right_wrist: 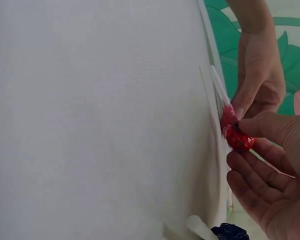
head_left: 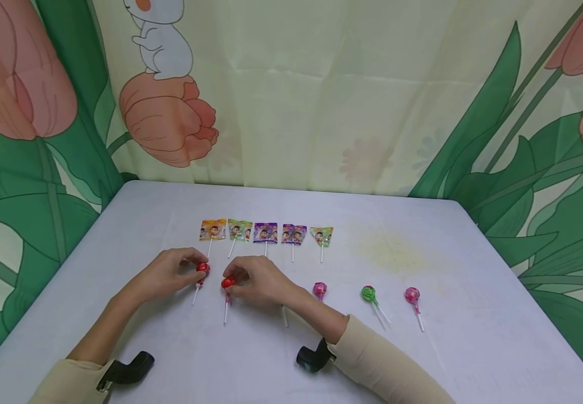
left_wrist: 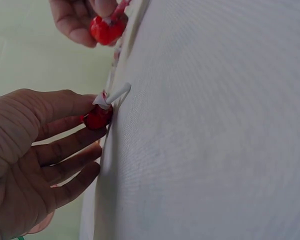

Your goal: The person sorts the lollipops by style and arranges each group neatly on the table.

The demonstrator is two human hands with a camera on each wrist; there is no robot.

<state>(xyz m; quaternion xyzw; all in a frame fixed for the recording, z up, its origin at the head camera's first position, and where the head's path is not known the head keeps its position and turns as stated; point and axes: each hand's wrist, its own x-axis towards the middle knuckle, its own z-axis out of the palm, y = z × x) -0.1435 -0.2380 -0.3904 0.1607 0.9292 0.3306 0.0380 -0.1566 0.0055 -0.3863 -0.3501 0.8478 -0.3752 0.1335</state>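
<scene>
My left hand (head_left: 172,273) pinches the first red lollipop (head_left: 202,269) by its ball, thumb against fingertip, with the other fingers loosely spread. My right hand (head_left: 258,278) also has its thumb and fingers closed on a ball, that of the second red lollipop (head_left: 228,283). Both balls are between my two hands, side by side but apart; the second is at the right of the first and a little closer to my body. I judge that this gap matters most. Both sticks point towards me, nearly parallel, the first leaning slightly to the left. Whether the balls rest fully on the cloth (head_left: 180,359), I cannot tell.

Just beyond the first ball is the stick of the orange packet (head_left: 212,229), at the left end of a row of flat, shiny packets. My right hand is the nearer one to the green lollipop (head_left: 368,293), which is well apart from it. Red film is tight and glossy over the round balls, twisted at the neck; the sticks are thin, white and smooth. The cloth is matt, with a fine weave. Near my right hand, a dark blue ball (right_wrist: 231,232) shows a crinkled wrapper.
</scene>
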